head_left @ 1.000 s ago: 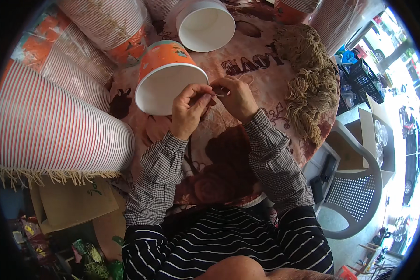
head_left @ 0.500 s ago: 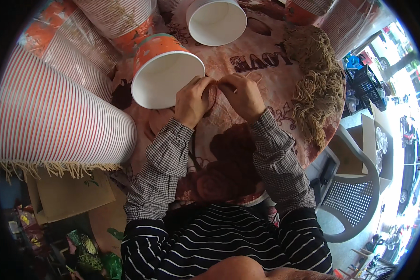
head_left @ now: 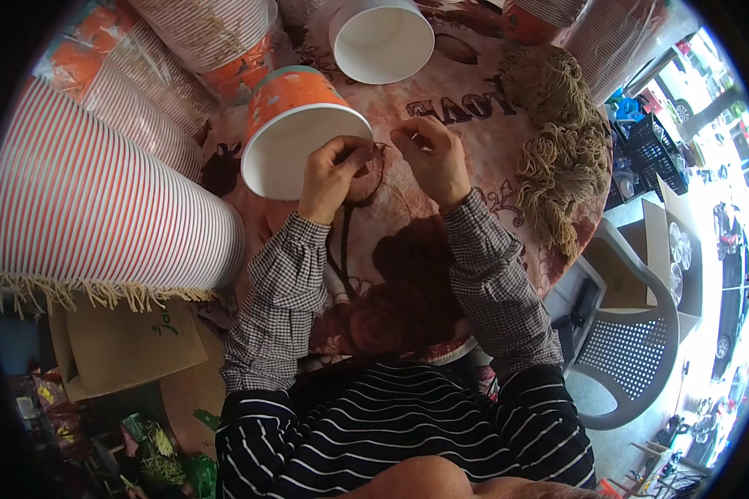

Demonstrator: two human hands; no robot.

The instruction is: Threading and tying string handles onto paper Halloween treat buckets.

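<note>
An orange paper bucket [head_left: 287, 150] with a white inside lies on its side, mouth towards me. My left hand [head_left: 329, 179] is closed in a pinch in front of its right rim. Whether the fingers touch the rim I cannot tell. To the right of it, my right hand [head_left: 433, 158] has its fingers curled together, a small gap away from the left. Whatever either hand pinches is too small to make out. A tan heap of cut strings [head_left: 558, 145] lies on the right of the patterned tablecloth [head_left: 391, 274].
A long nested stack of buckets [head_left: 108, 200] lies at the left, tan string ends hanging along its lower edge. Plastic-wrapped stacks [head_left: 200, 33] fill the back left. Another white bucket [head_left: 383, 41] lies at the back. A grey chair [head_left: 624, 358] stands right; a cardboard box [head_left: 133, 349] sits lower left.
My hands, fingertips together before, have moved apart, the left one going slightly left. The orange bucket has shifted a little to the right and down.
</note>
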